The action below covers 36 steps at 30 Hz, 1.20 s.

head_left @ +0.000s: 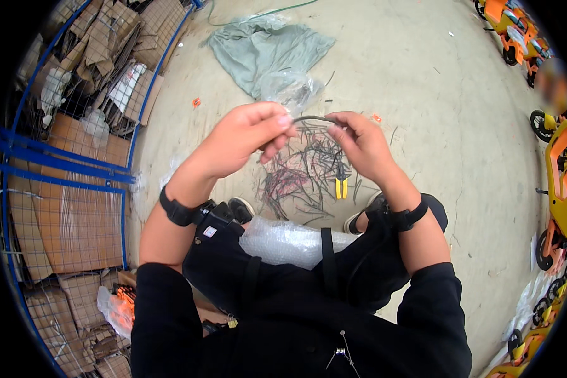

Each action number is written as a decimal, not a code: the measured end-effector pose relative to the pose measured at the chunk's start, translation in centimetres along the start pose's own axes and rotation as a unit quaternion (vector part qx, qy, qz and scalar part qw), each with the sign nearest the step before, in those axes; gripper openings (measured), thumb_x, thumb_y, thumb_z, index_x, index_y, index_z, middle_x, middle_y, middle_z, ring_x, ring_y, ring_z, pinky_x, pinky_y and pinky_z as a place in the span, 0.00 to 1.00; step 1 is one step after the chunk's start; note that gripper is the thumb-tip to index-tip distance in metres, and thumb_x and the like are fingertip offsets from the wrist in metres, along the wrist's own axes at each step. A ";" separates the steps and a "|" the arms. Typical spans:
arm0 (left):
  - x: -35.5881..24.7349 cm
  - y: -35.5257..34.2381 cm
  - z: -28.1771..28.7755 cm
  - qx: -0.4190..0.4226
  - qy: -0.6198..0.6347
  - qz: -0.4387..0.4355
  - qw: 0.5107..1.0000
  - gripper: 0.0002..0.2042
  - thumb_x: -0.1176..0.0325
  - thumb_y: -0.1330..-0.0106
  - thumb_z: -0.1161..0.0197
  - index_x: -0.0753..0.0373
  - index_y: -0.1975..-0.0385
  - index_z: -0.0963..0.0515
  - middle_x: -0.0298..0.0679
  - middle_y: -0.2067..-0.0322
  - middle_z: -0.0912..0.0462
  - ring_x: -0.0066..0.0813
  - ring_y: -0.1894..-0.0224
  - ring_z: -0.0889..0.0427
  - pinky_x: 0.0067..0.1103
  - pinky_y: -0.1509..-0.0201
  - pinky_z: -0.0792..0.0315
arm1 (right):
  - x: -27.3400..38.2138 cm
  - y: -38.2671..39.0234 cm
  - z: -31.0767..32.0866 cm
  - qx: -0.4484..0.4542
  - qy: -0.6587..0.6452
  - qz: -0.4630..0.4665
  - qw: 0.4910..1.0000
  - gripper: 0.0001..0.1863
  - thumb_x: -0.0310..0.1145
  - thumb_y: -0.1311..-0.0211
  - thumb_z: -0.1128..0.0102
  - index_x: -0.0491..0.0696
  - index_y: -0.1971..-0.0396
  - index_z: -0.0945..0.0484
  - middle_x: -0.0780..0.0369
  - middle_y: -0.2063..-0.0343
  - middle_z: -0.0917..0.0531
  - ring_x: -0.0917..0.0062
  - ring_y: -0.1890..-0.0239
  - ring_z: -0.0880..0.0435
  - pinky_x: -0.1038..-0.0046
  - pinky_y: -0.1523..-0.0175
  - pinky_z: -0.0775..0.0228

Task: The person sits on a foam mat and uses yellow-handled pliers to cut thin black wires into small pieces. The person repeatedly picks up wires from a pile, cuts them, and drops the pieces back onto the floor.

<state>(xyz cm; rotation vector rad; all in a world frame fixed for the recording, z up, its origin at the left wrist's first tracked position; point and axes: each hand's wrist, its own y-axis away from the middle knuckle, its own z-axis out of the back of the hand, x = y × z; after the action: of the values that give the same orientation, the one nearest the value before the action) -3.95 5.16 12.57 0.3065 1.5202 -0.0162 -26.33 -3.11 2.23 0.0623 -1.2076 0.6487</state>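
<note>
A thin dark piece of cable (pixel 313 118) bows upward between my two raised hands. One end is pinched by the thumb and fingertips of my left hand (pixel 249 140). At its other end, my right hand (pixel 362 146) grips with thumb and index finger. Below the hands, a loose heap of short black and some reddish cable pieces (pixel 290 179) is scattered on the floor. A hand tool with yellow handles (pixel 341 188), like pliers or cutters, lies at the heap's right side; its jaws blend into the dark pieces.
Bubble wrap (pixel 286 240) lies between my legs. Beyond the heap are a clear plastic bag (pixel 290 88) and a grey-green cloth (pixel 264 50). To the left, a blue-framed mesh cage (pixel 127 208) holds flattened cardboard. Yellow and orange small wheeled vehicles (pixel 562 170) line the right.
</note>
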 end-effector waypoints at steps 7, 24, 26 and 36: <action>-3.6 2.3 9.0 -0.181 0.112 -0.184 0.960 0.10 0.63 0.26 0.52 0.62 0.65 0.30 0.28 0.74 0.34 0.13 0.78 0.38 0.12 0.78 0.42 | -2.5 -1.1 0.9 0.126 0.074 -0.043 0.988 0.13 0.37 0.40 0.38 0.42 0.65 0.21 0.52 0.78 0.22 0.56 0.74 0.24 0.62 0.65 0.31; 7.0 -5.9 1.1 -0.100 -0.434 -0.273 0.853 0.13 0.69 0.35 0.40 0.66 0.53 0.24 0.42 0.57 0.19 0.34 0.53 0.22 0.25 0.50 0.28 | -1.8 -1.8 -1.5 0.163 -0.221 -0.174 0.946 0.17 0.43 0.28 0.50 0.44 0.64 0.20 0.71 0.79 0.26 0.92 0.80 0.36 0.86 0.76 0.44; 7.4 -6.4 -0.4 -0.012 -0.356 -0.159 0.921 0.10 0.71 0.36 0.40 0.67 0.57 0.22 0.39 0.62 0.17 0.30 0.58 0.20 0.22 0.53 0.27 | -1.6 -1.7 -1.3 0.184 -0.265 -0.214 0.922 0.21 0.47 0.27 0.53 0.44 0.65 0.21 0.70 0.79 0.25 0.91 0.81 0.35 0.85 0.76 0.44; 10.2 -7.5 4.1 -0.176 -0.126 -0.085 0.973 0.07 0.72 0.34 0.38 0.70 0.63 0.20 0.36 0.73 0.17 0.18 0.71 0.20 0.16 0.64 0.26 | -2.4 -2.2 2.4 0.156 -0.499 -0.200 0.828 0.32 0.52 0.25 0.66 0.37 0.42 0.33 0.59 0.64 0.19 0.81 0.69 0.21 0.80 0.67 0.28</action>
<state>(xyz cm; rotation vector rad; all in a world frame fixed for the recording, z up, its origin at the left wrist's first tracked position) -0.89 -1.05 1.24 -0.1082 1.2649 0.0766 -27.74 -6.84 1.60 1.0185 -1.9955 0.4161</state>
